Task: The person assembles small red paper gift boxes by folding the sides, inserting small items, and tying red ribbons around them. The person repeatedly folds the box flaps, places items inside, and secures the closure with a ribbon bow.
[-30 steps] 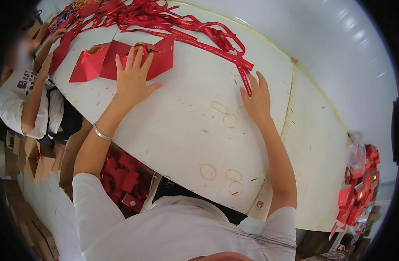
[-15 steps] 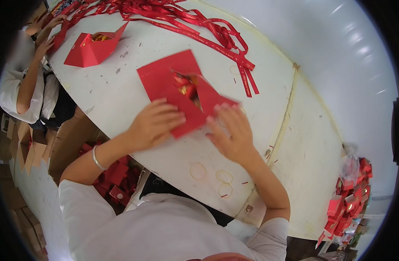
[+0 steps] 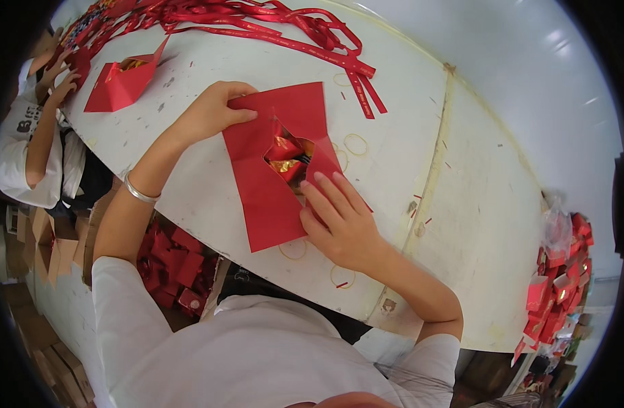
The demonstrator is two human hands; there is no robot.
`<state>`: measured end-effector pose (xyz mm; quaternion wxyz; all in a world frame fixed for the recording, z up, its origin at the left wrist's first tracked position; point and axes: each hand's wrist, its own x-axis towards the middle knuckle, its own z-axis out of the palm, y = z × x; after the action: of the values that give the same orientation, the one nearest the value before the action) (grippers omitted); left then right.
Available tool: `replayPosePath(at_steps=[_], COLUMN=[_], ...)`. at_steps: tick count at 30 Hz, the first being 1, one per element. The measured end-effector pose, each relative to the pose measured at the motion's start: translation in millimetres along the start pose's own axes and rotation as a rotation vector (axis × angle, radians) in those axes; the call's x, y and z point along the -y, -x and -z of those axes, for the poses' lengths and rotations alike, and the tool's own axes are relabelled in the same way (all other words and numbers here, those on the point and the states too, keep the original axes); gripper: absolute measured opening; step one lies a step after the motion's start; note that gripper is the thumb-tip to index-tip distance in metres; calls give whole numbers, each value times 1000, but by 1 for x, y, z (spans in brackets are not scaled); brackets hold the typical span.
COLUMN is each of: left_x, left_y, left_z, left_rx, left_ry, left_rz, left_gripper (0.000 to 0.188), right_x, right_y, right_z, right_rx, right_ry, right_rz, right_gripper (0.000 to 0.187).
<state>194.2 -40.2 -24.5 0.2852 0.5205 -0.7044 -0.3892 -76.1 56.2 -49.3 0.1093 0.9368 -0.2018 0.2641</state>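
Note:
In front of me a red folded-paper box (image 3: 254, 197) stands on the white table, its flaps spread wide. Through its middle gap show red and gold wrapped pieces, probably sweets (image 3: 284, 151). My left hand (image 3: 213, 115), a silver bangle on its wrist, grips the box's far left corner between thumb and fingers. Over the near right flap lies my right hand (image 3: 339, 224), its fingers stretched out and the tips at the edge of the gap. What is under its palm is hidden.
Red printed ribbons (image 3: 305, 44) lie tangled along the far edge. A second filled red box (image 3: 125, 85) stands at far left, near a co-worker's hands (image 3: 59, 80). Rubber bands (image 3: 356, 144) dot the white table (image 3: 407, 156). Red boxes are heaped in a carton (image 3: 176, 262) below and at right (image 3: 560, 285).
The box has turned and its flaps have opened wider, showing more of the contents. My left hand has moved from the near left side to the far left corner. My right hand has shifted nearer.

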Motion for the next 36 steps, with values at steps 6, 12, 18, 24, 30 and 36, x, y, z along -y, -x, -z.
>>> replayPosePath(at_steps=[6, 12, 18, 24, 30, 36], left_x=[-42, -64, -66, -76, -91, -77], left_y=[-15, 2, 3, -19, -17, -11], left_z=[-41, -50, -56, -77, -94, -97], left_rx=[91, 239, 243, 426, 422, 331], left_ry=[-120, -120, -229, -156, -275, -281], left_rz=[-232, -242, -182, -364, -379, -395], left_gripper=[23, 44, 54, 55, 60, 56], right_x=[-27, -56, -78, -97, -92, -89], right_y=[-17, -34, -25, -12, -11, -43], right_z=[15, 18, 30, 50, 62, 72], right_rx=[-45, 107, -201, 146, 406, 810], right_ry=[-27, -213, -692, -550, -470, -474], right_rz=[-390, -591, -644, -577, -749, -863], right_gripper=[43, 39, 17, 15, 10, 11])
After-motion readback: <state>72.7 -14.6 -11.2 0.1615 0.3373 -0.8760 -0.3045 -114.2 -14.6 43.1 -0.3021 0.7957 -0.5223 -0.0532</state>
